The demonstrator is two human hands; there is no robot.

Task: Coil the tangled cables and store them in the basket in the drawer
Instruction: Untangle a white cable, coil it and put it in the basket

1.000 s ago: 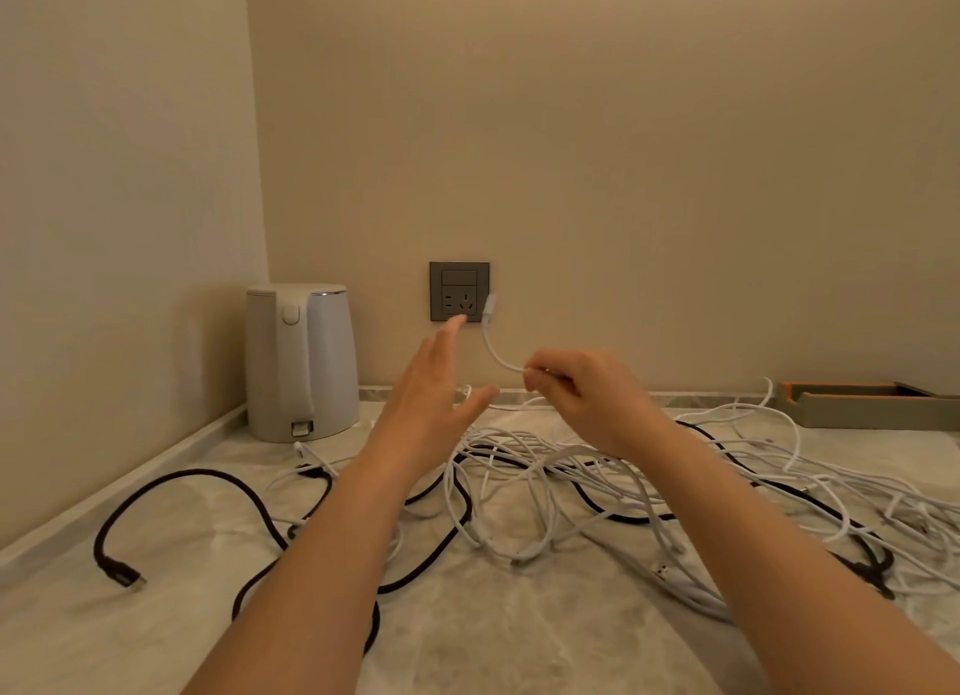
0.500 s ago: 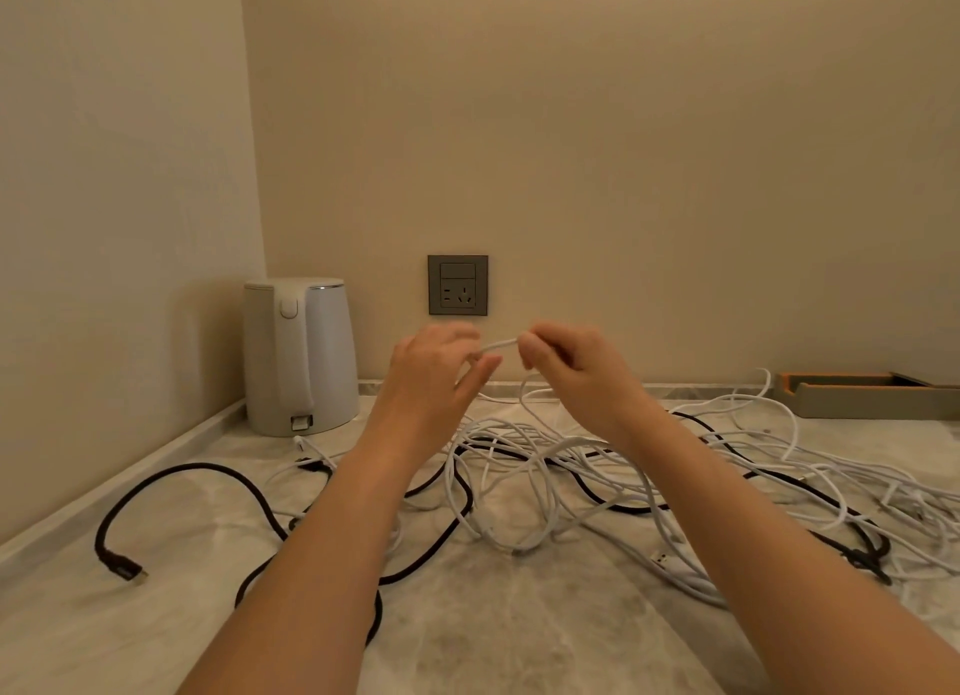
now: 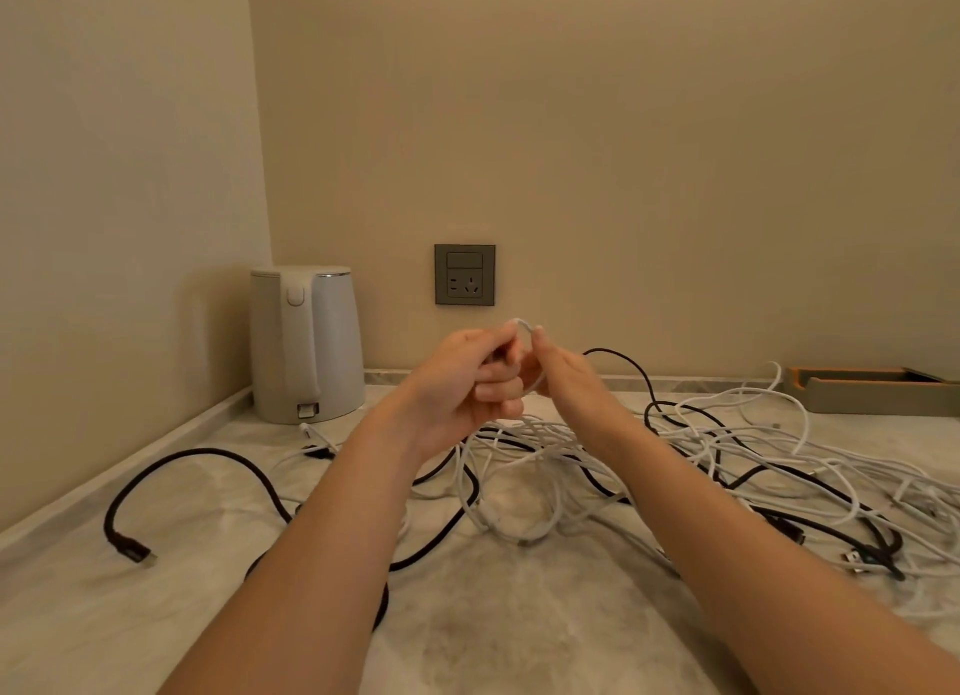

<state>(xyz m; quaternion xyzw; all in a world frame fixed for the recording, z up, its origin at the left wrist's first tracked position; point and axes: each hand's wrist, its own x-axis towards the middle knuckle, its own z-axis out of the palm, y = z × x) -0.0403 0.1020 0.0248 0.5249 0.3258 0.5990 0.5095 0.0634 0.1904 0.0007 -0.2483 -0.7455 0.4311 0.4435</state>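
White cable point(image 3: 525, 325) is held up in a small loop between both hands, above the counter point(image 3: 493, 616) and in front of the wall socket point(image 3: 464, 274). The left hand point(image 3: 467, 377) has its fingers curled round the loop. The right hand point(image 3: 566, 382) meets the same cable at its fingertips, but whether it pinches the cable or only steadies it cannot be told from this angle. From the loop the cable runs down into the heap of cables point(image 3: 545, 465), white and black strands crossing each other on the marble. A black cable point(image 3: 223, 458) trails off to the left, its plug lying apart from the heap. Neither the basket nor the drawer is in view.

The main risk looks to be the tail of the white cable. It is buried among the other strands, so winding more turns would probably drag the heap along or pull a crossing tight into a knot. A hard tug could also sweep loose plugs off the front edge, or pull strands against the kettle point(image 3: 306, 341), which stands close to the left of the heap. The loop itself is small and springy, so if the left hand loosens while the right reaches for slack, the turns would likely spring open. Freeing the strand before each turn seems the safer course.
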